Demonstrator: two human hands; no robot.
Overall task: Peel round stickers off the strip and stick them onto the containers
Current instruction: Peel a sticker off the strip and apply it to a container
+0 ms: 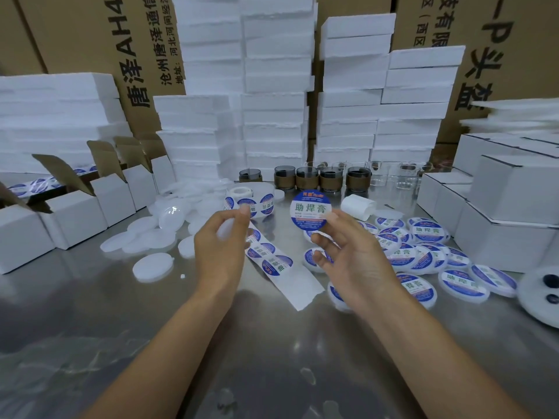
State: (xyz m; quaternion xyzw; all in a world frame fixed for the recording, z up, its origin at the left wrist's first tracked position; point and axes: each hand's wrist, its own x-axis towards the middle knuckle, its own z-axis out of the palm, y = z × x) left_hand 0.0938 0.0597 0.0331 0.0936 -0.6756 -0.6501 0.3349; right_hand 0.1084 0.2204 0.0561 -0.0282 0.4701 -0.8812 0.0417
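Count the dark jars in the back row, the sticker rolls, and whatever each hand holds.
dark jars: 5
sticker roll: 1
peeled sticker, in right hand: 1
plain lid, in left hand: 1
Total: 8

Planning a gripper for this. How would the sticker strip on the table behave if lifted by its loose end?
The sticker strip is probably floppy and very light: thin paper lying flat. It likely slides easily on the shiny metal table. Pulling may also unwind the roll it trails from.
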